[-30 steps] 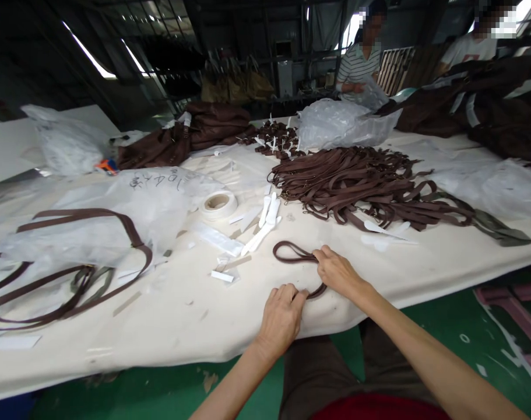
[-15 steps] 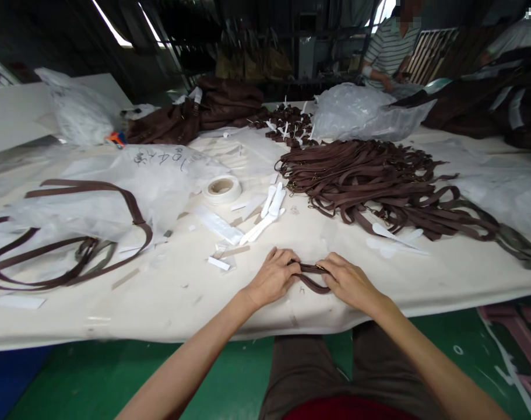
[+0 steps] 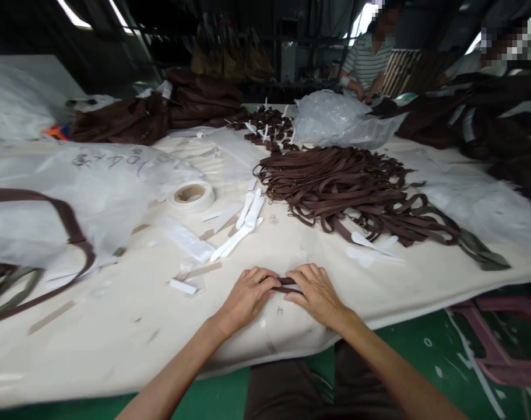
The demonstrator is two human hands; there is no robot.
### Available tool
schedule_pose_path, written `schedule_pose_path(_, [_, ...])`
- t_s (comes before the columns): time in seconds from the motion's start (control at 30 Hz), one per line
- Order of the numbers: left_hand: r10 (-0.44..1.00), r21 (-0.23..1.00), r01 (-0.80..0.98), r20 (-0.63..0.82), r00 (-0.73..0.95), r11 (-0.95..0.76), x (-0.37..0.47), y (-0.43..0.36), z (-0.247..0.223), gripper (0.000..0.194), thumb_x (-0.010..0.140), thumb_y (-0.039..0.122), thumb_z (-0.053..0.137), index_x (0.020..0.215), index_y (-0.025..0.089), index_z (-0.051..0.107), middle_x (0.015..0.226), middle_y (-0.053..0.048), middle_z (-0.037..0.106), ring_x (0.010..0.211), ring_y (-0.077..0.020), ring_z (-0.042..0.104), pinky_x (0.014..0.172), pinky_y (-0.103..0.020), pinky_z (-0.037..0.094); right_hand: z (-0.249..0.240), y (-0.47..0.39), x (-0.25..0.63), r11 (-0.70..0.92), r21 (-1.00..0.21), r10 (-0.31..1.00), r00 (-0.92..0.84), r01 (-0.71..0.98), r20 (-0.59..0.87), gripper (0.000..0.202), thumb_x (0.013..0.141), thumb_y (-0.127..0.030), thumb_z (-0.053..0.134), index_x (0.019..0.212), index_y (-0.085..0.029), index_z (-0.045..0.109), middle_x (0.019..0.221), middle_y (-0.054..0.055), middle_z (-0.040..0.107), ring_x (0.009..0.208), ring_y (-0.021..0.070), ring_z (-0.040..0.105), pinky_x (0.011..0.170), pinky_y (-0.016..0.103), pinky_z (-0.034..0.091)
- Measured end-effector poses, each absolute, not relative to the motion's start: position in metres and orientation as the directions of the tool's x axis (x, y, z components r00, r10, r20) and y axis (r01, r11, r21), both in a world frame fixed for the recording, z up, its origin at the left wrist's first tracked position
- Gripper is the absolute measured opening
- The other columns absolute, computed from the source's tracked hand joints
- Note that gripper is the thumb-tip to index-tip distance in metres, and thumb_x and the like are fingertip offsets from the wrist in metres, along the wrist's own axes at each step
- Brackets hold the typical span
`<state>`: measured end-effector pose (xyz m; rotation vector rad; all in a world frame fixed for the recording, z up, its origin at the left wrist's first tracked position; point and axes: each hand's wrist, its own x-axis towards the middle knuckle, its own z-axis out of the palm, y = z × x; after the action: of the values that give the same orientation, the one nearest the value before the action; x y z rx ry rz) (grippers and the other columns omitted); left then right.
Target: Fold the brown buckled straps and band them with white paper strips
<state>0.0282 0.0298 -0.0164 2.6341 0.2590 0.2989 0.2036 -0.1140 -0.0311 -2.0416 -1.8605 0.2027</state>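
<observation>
Between my two hands, near the front edge of the table, is a folded brown strap [image 3: 287,285]. My left hand [image 3: 250,294] has its fingers closed on one end of the strap. The other end is gripped by my right hand [image 3: 315,294], whose fingers cover part of it. Only a short stretch of the strap shows between the hands, as two bands with a narrow gap. Beyond my right hand lies a big heap of brown straps [image 3: 335,186] with small metal clasps. White plastic-looking strips [image 3: 243,224] lie beyond my left hand.
A roll of white tape [image 3: 192,197] lies left of the strips. Clear plastic sheeting [image 3: 108,175] and a long brown strap [image 3: 68,219] are at the left. Behind the heap sits a crumpled plastic bag [image 3: 344,119]. A person in a striped top [image 3: 368,64] stands across the table.
The view has turned right, so things on the table sit further left. My hands have come closer together, and less of the folded strap shows between them.
</observation>
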Motion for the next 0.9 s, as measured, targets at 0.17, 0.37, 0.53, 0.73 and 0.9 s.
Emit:
schedule_pose_path(0.17, [0.272, 0.388, 0.159, 0.256, 0.928, -0.908, 0.029, 0.037, -0.038, 0.037, 0.098, 0.027, 0.046, 0.134, 0.025, 0.054, 0.106, -0.006, 0.066, 0.095, -0.0216, 0.061, 0.081, -0.034, 0.048, -0.037, -0.103, 0.202, -0.079, -0.351, 0.969, 0.154, 0.933, 0.191, 0.018, 0.096, -0.040, 0.059, 0.098, -0.023, 0.064, 0.103, 0.004, 0.062, 0.097, 0.0218, 0.050, 0.081, 0.035, 0.037])
schedule_pose_path(0.37, [0.224, 0.228, 0.154, 0.322, 0.920, -0.961, 0.035, 0.039, -0.044, 0.028, 0.100, 0.034, 0.044, 0.119, 0.024, 0.063, 0.098, -0.005, 0.067, 0.087, -0.0207, 0.062, 0.072, -0.032, 0.048, -0.041, -0.099, 0.198, -0.074, -0.365, 0.950, 0.177, 0.928, 0.256, 0.021, 0.094, -0.042, 0.061, 0.093, -0.022, 0.064, 0.098, 0.004, 0.062, 0.094, 0.0211, 0.049, 0.081, 0.035, 0.039])
schedule_pose_path(0.53, [0.211, 0.193, 0.148, 0.362, 0.908, -0.970, 0.037, 0.036, -0.042, 0.025, 0.101, 0.031, 0.042, 0.113, 0.024, 0.062, 0.097, -0.005, 0.066, 0.084, -0.0205, 0.062, 0.071, -0.032, 0.048, -0.034, -0.110, 0.210, 0.018, -0.565, 0.899, 0.233, 0.825, 0.370, 0.022, 0.098, -0.039, 0.055, 0.109, -0.024, 0.067, 0.105, 0.004, 0.066, 0.099, 0.0187, 0.057, 0.089, 0.033, 0.045])
schedule_pose_path(0.73, [0.238, 0.220, 0.165, 0.363, 0.901, -0.961, 0.038, 0.033, -0.037, 0.024, 0.100, 0.029, 0.042, 0.110, 0.024, 0.063, 0.098, -0.005, 0.066, 0.085, -0.0213, 0.062, 0.071, -0.033, 0.049, -0.019, -0.154, 0.293, -0.322, -0.615, 0.652, 0.640, 0.720, 0.407, 0.037, 0.103, -0.035, 0.034, 0.112, -0.022, 0.068, 0.106, 0.009, 0.067, 0.103, 0.0218, 0.058, 0.095, 0.036, 0.044])
schedule_pose_path(0.9, [0.295, 0.294, 0.202, 0.319, 0.901, -0.934, 0.038, 0.034, -0.036, 0.025, 0.098, 0.032, 0.044, 0.108, 0.024, 0.065, 0.096, -0.006, 0.067, 0.085, -0.0224, 0.062, 0.073, -0.035, 0.050, -0.005, -0.167, 0.346, -0.722, -0.294, 0.626, 0.773, 0.626, 0.108, 0.038, 0.102, -0.040, 0.038, 0.118, -0.019, 0.065, 0.103, 0.013, 0.069, 0.103, 0.0259, 0.057, 0.088, 0.037, 0.042])
